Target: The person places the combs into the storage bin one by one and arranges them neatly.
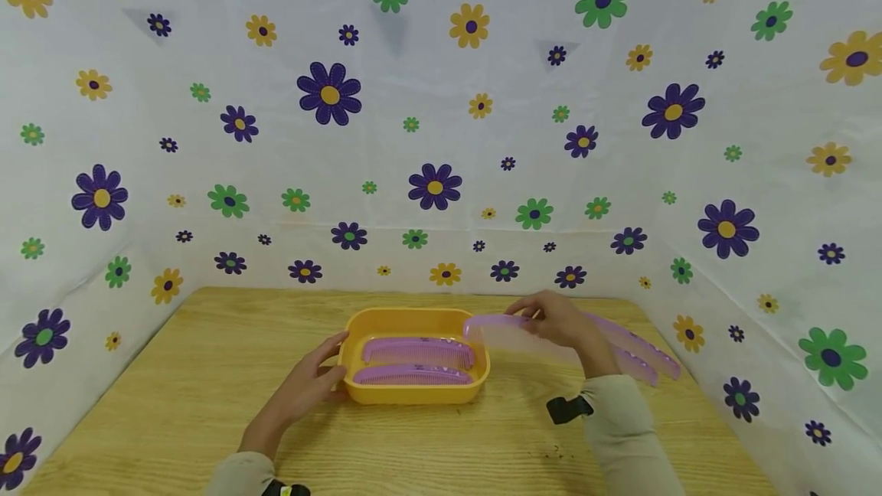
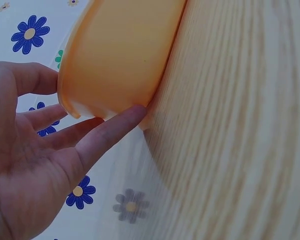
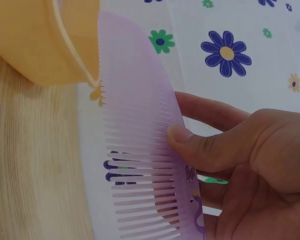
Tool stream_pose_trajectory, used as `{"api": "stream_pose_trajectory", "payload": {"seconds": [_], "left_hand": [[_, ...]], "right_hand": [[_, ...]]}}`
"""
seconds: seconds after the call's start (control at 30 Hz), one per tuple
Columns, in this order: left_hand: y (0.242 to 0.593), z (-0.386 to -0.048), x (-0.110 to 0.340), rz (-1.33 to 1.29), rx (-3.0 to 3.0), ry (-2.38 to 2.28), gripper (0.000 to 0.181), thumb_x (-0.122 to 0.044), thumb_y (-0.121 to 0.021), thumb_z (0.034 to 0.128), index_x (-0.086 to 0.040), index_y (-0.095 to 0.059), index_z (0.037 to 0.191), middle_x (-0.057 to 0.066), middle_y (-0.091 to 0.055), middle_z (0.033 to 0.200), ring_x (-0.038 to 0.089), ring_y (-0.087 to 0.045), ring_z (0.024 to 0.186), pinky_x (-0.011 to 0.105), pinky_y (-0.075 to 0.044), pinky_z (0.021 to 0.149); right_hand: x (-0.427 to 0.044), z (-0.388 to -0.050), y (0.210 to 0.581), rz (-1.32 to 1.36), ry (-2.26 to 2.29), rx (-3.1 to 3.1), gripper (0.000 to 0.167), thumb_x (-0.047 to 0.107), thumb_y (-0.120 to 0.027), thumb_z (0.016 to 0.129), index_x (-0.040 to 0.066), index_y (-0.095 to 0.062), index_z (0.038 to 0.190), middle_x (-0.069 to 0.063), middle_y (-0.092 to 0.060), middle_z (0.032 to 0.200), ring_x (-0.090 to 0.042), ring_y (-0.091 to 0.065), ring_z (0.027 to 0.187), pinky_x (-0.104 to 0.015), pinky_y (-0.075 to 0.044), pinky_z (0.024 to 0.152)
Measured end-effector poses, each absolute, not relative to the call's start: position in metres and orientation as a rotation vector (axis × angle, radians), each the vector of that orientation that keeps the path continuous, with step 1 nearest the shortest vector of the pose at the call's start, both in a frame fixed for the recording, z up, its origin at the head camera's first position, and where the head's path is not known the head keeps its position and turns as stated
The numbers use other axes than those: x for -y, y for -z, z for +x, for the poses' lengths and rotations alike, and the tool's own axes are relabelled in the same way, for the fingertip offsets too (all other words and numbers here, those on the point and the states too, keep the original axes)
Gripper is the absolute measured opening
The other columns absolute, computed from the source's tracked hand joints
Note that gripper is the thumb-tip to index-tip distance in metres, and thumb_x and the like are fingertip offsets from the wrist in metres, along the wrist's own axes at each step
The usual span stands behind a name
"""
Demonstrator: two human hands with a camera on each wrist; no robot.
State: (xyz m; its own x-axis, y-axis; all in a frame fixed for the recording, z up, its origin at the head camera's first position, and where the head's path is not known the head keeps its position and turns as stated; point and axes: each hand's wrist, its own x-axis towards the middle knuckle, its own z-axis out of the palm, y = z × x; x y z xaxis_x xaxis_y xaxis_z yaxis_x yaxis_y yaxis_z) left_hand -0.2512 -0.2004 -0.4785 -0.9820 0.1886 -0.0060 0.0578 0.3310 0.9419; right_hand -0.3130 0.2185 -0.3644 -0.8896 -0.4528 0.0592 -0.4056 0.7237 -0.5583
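Note:
A yellow plastic tub (image 1: 413, 396) stands on the table, and two purple combs (image 1: 416, 353) lie side by side in it. My left hand (image 1: 310, 383) touches the tub's left end with spread fingers; in the left wrist view the fingertips (image 2: 135, 114) rest against its wall. Over the table just right of the tub, my right hand (image 1: 554, 320) pinches another purple comb (image 3: 135, 95) along its back, between thumb and fingers. That comb's tip reaches the tub's right rim. Printed pictures show on its spine in the right wrist view.
Two more purple combs (image 1: 641, 343) lie on the wooden table (image 1: 227, 358) to the right, partly hidden behind the right forearm. White sheeting (image 1: 441, 144) with printed flowers stands round the back and both sides. Small dark specks (image 1: 556, 451) dot the front right of the table.

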Motion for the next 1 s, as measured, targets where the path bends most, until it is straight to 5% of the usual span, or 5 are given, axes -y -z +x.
{"api": "stream_pose_trajectory", "payload": {"seconds": [0.73,1.0], "left_hand": [[0.48,-0.251,0.2,0.216,-2.47,-1.723,0.062,-0.012,-0.05,0.1047,-0.013,-0.028,0.163,0.027,-0.033,0.164,0.046,-0.056,0.135,0.044,-0.064,0.089],[0.478,-0.25,0.199,0.218,-2.484,-1.713,0.062,-0.012,-0.051,0.1046,-0.013,-0.029,0.163,0.027,-0.033,0.164,0.047,-0.055,0.136,0.044,-0.064,0.09]], "right_hand": [[-0.171,-0.317,0.367,-0.808,0.848,-2.824,0.033,-0.012,-0.061,0.092,0.005,-0.077,0.116,-0.016,-0.074,0.113,-0.023,-0.066,0.097,-0.033,-0.06,0.08],[-0.153,-0.316,0.369,-0.759,0.865,-2.804,0.034,-0.012,-0.062,0.091,0.006,-0.078,0.115,-0.013,-0.074,0.108,-0.02,-0.06,0.088,-0.027,-0.055,0.075]]}}
